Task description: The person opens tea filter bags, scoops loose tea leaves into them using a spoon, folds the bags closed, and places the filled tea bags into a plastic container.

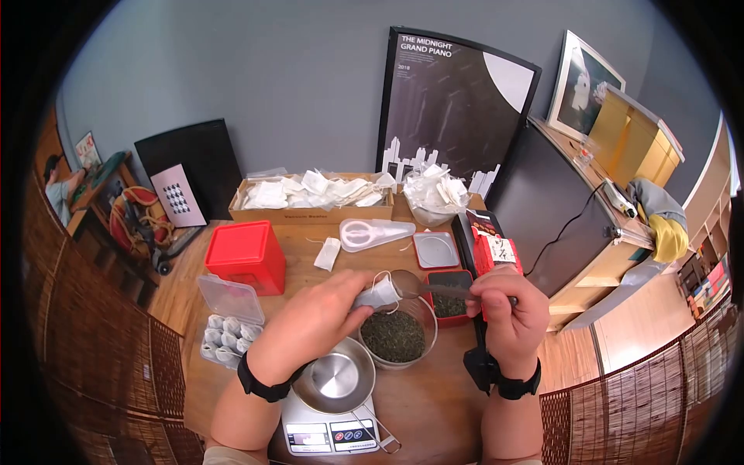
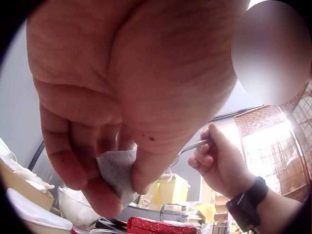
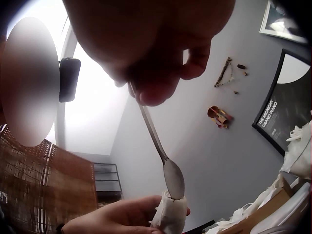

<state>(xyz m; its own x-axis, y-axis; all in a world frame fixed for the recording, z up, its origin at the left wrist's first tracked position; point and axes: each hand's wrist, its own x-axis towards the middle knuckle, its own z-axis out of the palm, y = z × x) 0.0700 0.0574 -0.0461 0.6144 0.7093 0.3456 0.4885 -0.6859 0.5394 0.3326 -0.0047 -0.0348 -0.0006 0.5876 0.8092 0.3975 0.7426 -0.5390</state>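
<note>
My left hand [image 1: 318,316] pinches an empty-looking white tea bag [image 1: 377,295] with a string, its mouth turned toward the spoon. In the left wrist view the bag [image 2: 119,173] sits between thumb and fingers. My right hand [image 1: 511,314] grips the handle of a metal spoon [image 1: 451,291]. In the right wrist view the spoon's bowl [image 3: 174,179] tips down with its end at the mouth of the bag [image 3: 170,214]. Below both hands stands a clear bowl of dried tea leaves [image 1: 393,338]. A red tin [image 1: 449,311] of leaves stands beside it.
A steel pan [image 1: 335,377] rests on a kitchen scale [image 1: 329,434]. At left are a red box [image 1: 246,257] and a plastic case of filled tea bags [image 1: 226,338]. Behind lie a loose tea bag [image 1: 327,253], a tin lid [image 1: 436,250] and a carton [image 1: 310,211] of bags.
</note>
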